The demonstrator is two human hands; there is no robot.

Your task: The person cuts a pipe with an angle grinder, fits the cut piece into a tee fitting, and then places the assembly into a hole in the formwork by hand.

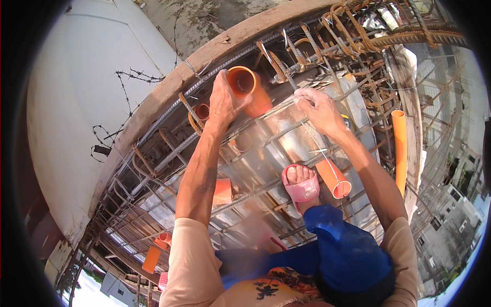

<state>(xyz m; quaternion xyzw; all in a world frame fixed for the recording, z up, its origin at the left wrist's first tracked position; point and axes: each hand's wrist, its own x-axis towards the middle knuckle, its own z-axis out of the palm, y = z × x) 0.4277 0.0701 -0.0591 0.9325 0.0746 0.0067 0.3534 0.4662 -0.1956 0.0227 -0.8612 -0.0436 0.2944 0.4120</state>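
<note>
My left hand point(225, 102) is wrapped round the rim of a wide orange pipe point(260, 102), whose open end faces up beside the rebar at the formwork edge. To its right, my right hand point(317, 107) has its fingers pinched together near a steel bar; a thin wire point(318, 143) hangs below it. What the fingertips hold is too small to tell. Under that hand a shorter orange pipe point(333, 178) lies on the rebar grid point(250, 195), with wire at its open end.
A long orange pipe point(399, 153) stands at the right by a wooden board point(409, 97). Orange pieces point(222, 191) lie lower left. Barbed wire point(128, 97) sticks out beyond the curved edge board point(148, 94). My sandalled foot point(300, 184) is on the grid. Rusty rebar point(358, 30) crowds the upper right.
</note>
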